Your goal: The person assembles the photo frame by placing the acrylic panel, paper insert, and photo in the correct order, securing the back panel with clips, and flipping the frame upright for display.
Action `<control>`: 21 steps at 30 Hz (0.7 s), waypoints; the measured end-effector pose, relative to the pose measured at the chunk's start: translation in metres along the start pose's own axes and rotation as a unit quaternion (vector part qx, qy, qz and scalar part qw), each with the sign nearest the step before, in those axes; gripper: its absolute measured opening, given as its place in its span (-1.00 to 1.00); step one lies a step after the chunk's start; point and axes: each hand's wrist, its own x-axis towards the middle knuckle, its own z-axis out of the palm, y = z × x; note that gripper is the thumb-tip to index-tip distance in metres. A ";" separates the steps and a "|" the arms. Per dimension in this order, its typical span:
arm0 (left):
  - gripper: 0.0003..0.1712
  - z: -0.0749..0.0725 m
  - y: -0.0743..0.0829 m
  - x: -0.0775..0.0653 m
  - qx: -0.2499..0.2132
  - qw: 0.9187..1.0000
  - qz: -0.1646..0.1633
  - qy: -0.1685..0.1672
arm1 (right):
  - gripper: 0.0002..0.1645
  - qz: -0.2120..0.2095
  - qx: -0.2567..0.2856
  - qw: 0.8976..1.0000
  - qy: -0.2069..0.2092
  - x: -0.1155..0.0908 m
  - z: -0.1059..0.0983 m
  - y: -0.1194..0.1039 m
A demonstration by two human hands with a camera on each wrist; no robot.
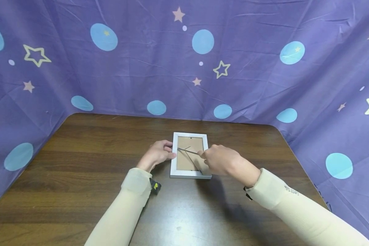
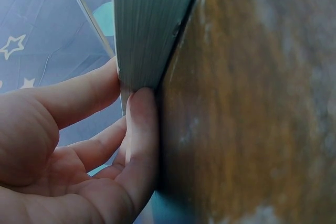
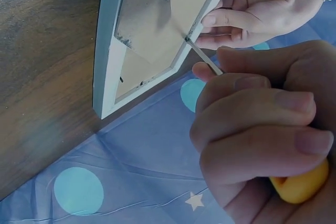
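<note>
A white picture frame (image 1: 174, 163) lies face down on the wooden table, its brown backing board (image 1: 182, 162) showing. Part of the back is covered by a stand flap (image 3: 143, 17). My left hand (image 1: 157, 153) holds the frame's left side, thumb at the rim and a finger along the outer edge. In my right hand (image 1: 223, 160) is a screwdriver (image 3: 206, 59), gripped with fingers curled round its yellow handle (image 3: 303, 183), most of which the palm hides. Its thin metal tip meets the frame's left inner edge, on the side my left hand holds.
Small dark tabs (image 3: 122, 80) sit along the frame's inner edge. The brown wooden table (image 1: 95, 164) spreads around both arms. Behind it and at the sides hangs a purple cloth (image 1: 249, 82) with stars and blue dots.
</note>
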 end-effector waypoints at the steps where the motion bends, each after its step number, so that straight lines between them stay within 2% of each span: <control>1: -0.30 0.000 0.000 0.000 -0.001 1.000 0.000 0.000 | -0.67 0.001 0.002 1.000 0.000 0.000 0.001 0.000; 8: -0.30 0.000 0.000 0.000 -0.004 1.000 0.001 -0.003 | -0.50 0.023 0.025 0.999 -0.010 0.000 0.006 0.002; 21: -0.30 -0.001 0.001 -0.001 -0.009 1.000 -0.006 -0.006 | -0.47 0.020 0.046 0.999 0.002 -0.003 0.016 0.006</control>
